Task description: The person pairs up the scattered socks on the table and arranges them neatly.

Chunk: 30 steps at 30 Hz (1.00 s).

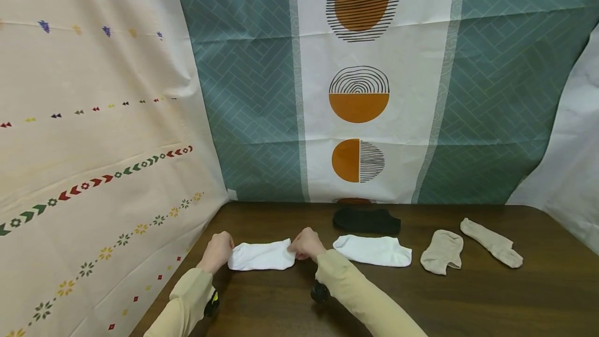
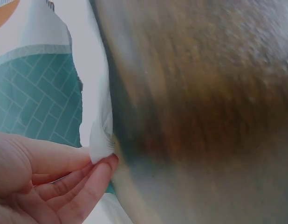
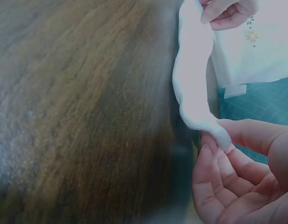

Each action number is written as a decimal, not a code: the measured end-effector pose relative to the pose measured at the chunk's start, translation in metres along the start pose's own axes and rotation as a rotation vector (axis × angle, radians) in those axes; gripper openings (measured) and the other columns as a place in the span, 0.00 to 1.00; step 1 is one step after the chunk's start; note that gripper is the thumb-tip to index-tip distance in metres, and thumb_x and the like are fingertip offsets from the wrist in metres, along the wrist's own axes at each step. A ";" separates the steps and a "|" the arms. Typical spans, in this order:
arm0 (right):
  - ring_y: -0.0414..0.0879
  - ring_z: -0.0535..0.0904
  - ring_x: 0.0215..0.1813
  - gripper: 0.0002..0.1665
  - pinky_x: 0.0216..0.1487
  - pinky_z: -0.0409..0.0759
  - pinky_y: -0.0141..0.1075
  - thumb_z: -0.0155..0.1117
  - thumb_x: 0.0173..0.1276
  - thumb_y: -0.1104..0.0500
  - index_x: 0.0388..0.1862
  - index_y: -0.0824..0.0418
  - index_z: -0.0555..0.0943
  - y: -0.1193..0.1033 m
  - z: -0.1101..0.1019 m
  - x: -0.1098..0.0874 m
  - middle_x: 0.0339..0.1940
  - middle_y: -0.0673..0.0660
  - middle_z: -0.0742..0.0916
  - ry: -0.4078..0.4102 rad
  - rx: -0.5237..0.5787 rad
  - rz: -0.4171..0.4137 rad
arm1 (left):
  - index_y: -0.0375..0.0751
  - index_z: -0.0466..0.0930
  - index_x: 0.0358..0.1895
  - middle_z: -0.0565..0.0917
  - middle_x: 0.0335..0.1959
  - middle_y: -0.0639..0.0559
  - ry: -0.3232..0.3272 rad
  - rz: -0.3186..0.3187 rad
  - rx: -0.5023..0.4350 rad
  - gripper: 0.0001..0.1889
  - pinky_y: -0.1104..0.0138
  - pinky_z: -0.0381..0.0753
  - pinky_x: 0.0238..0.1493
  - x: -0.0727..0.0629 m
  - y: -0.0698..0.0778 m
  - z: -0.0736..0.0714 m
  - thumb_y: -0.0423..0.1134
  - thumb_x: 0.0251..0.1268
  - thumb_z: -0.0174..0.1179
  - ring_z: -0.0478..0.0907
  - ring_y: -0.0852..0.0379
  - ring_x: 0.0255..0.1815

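Note:
A white ankle sock (image 1: 263,256) stretches between both hands over the left part of the table. The left hand (image 1: 219,250) pinches its left end; in the left wrist view the thumb and fingers (image 2: 99,175) close on the white cloth (image 2: 95,112). At the other end, the right hand (image 1: 307,245) pinches the sock between thumb and fingertips, as the right wrist view shows with the sock (image 3: 193,70) running up to the left hand (image 3: 230,11). Just right of the right hand lies a second white ankle sock (image 1: 373,250).
Behind the second white sock lies a black sock (image 1: 366,221). Farther right on the brown table (image 1: 491,295) are a folded-looking beige sock (image 1: 442,251) and another beige sock (image 1: 491,242) lying slantwise. Patterned cloths (image 1: 252,92) hang behind and at the left.

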State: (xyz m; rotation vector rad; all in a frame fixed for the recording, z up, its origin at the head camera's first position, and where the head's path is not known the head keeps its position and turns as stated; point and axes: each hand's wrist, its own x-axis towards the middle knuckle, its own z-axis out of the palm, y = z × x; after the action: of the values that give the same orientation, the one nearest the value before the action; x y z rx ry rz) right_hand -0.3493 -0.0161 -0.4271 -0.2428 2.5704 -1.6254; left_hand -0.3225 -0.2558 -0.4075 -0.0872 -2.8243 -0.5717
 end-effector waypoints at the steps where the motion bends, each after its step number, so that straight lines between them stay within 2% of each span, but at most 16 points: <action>1: 0.41 0.73 0.12 0.05 0.17 0.75 0.34 0.69 0.46 0.69 0.18 0.69 0.81 -0.001 0.000 -0.001 0.09 0.56 0.78 0.003 0.000 -0.007 | 0.37 0.71 0.15 0.71 0.17 0.50 0.004 0.006 0.001 0.12 0.61 0.68 0.20 0.000 0.001 -0.001 0.19 0.45 0.48 0.66 0.53 0.18; 18: 0.44 0.75 0.15 0.04 0.20 0.77 0.37 0.68 0.48 0.69 0.21 0.69 0.82 -0.006 -0.012 -0.008 0.12 0.56 0.79 -0.018 -0.005 -0.045 | 0.35 0.73 0.16 0.72 0.19 0.49 0.017 0.029 -0.016 0.11 0.61 0.70 0.21 -0.002 0.010 -0.006 0.18 0.44 0.49 0.67 0.52 0.18; 25: 0.44 0.75 0.15 0.04 0.20 0.77 0.36 0.69 0.49 0.67 0.21 0.69 0.82 -0.003 -0.018 -0.007 0.13 0.56 0.79 -0.015 -0.045 -0.035 | 0.37 0.72 0.14 0.72 0.17 0.51 0.052 0.077 -0.011 0.11 0.61 0.69 0.20 -0.001 0.017 -0.007 0.18 0.41 0.49 0.66 0.53 0.17; 30: 0.43 0.75 0.15 0.05 0.21 0.77 0.36 0.68 0.49 0.68 0.21 0.69 0.81 -0.004 -0.023 -0.009 0.14 0.56 0.79 -0.018 -0.044 -0.032 | 0.36 0.72 0.15 0.72 0.18 0.50 0.042 0.082 -0.019 0.11 0.62 0.68 0.20 0.001 0.020 -0.006 0.18 0.41 0.49 0.66 0.54 0.18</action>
State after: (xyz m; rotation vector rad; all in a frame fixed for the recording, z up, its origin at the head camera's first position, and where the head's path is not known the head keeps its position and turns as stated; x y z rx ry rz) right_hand -0.3438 0.0041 -0.4142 -0.3023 2.6041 -1.5712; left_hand -0.3195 -0.2396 -0.3939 -0.1908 -2.7605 -0.5757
